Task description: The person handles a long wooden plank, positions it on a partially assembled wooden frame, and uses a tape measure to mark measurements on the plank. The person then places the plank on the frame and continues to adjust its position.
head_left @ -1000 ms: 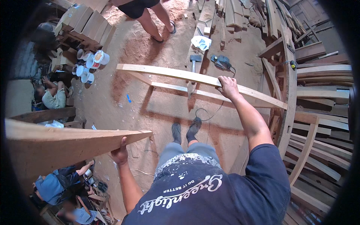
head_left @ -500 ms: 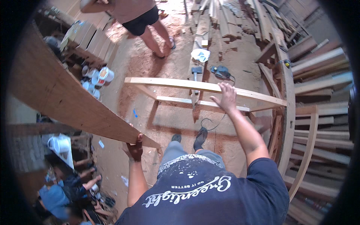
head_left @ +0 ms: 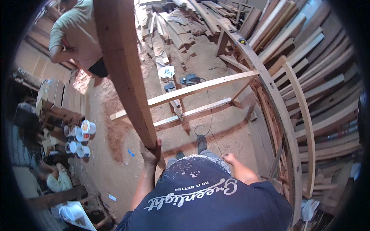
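My left hand (head_left: 151, 152) grips the lower end of a long, wide wooden plank (head_left: 123, 65), which stands nearly upright and runs up past the top of the view. My right hand (head_left: 230, 158) hangs low beside my hip, holds nothing, and its fingers are loosely apart. Just ahead of my feet stands a low frame of pale wooden rails (head_left: 192, 90), apart from both hands.
Another person (head_left: 75, 36) bends over at the upper left, close to the plank. Paint tubs (head_left: 83, 133) stand on the sawdust floor at left. A power tool (head_left: 189, 80) and its cable (head_left: 204, 131) lie ahead. Curved timber frames (head_left: 279, 115) and stacked boards (head_left: 308, 50) fill the right.
The plank has swung from lying level across the left up to nearly upright. My right hand has let go of the pale rail and dropped to my side.
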Demonstrator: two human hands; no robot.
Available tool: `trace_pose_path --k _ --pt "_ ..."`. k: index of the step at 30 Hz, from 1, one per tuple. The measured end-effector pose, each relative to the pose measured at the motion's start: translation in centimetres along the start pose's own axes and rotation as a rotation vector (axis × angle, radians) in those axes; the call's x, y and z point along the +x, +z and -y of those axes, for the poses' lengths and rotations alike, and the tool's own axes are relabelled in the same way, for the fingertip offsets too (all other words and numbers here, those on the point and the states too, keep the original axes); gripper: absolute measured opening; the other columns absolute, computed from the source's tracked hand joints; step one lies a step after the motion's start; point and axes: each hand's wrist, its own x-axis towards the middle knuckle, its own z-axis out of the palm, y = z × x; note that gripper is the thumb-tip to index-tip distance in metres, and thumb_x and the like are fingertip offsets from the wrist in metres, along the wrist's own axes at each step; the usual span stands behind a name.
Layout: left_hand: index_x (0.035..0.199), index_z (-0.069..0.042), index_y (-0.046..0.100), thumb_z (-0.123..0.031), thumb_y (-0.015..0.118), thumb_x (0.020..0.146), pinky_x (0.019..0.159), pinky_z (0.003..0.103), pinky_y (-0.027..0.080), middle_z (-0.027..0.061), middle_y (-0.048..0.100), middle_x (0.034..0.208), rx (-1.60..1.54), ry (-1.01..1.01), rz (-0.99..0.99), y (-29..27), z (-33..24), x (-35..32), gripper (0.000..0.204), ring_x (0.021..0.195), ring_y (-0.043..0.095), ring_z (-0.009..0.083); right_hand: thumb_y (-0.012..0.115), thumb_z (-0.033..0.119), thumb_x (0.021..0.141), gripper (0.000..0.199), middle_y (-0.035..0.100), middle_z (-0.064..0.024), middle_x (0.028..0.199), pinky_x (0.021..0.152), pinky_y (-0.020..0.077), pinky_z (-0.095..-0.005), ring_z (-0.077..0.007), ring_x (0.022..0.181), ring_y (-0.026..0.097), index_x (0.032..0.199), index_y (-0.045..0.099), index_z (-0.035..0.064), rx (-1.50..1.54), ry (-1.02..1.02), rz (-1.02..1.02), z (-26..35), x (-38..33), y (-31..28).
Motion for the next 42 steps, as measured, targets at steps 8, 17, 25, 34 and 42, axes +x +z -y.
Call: trace_pose_path --k 8,17,25,34,42 --pt "0.124 -0.001 0.058 -0.010 0.082 0.086 0.084 0.032 0.054 0.0057 0.068 0.106 -0.142 0.001 0.499 1.5 -2.7 6.5 0.046 0.096 0.065 0.0152 0.075 0.034 0.092 0.031 0.073 -0.0082 0.088 0.068 0.0536 -0.0362 -0.0144 0.076 0.065 0.104 0.075 0.0054 0.548 0.082 -0.340 -3.3 -9.0 7.0" --pt "0.122 -0.004 0.061 -0.014 0.085 0.080 0.079 0.033 0.051 0.0015 0.065 0.100 -0.340 -0.097 0.929 7.7 -10.8 6.5 0.050 0.091 0.060 0.0118 0.073 0.042 0.092 0.038 0.077 -0.0137 0.103 0.087 0.0554 -0.0389 -0.0247 0.097 0.073 0.111 0.077 0.0101 0.607 0.143 -0.357 -3.3 -20.5 15.8" --pt "0.124 0.000 0.060 -0.013 0.087 0.075 0.089 0.033 0.054 0.0036 0.067 0.107 -0.656 -0.035 1.512 10.6 -14.2 -2.1 0.058 0.100 0.064 0.0134 0.070 0.045 0.098 0.055 0.069 -0.0149 0.130 0.103 0.0507 -0.0369 -0.0234 0.121 0.065 0.135 0.062 0.0046 0.880 -0.279 -0.461 6.2 -29.3 9.4" --pt "0.116 0.000 0.070 -0.012 0.088 0.078 0.093 0.036 0.055 0.0090 0.074 0.109 -0.608 0.117 2.110 7.3 -24.3 -21.0 0.044 0.103 0.069 0.0178 0.043 0.045 0.111 0.061 0.045 -0.0178 0.157 0.120 0.0333 -0.0458 -0.0305 0.148 0.039 0.157 0.031 0.0074 1.130 -0.873 -1.114 10.9 -46.3 8.1" --pt "0.149 0.005 0.046 -0.022 0.086 0.086 0.116 0.043 0.038 0.0194 0.058 0.144 -0.808 0.223 2.076 1.8 -26.1 -34.0 0.079 0.139 0.050 0.0268 0.034 0.052 0.112 0.059 0.057 -0.0044 0.110 0.090 0.0460 -0.0356 -0.0188 0.101 0.055 0.136 0.049 0.0003 1.469 -0.662 -1.679 4.7 -53.3 14.0"
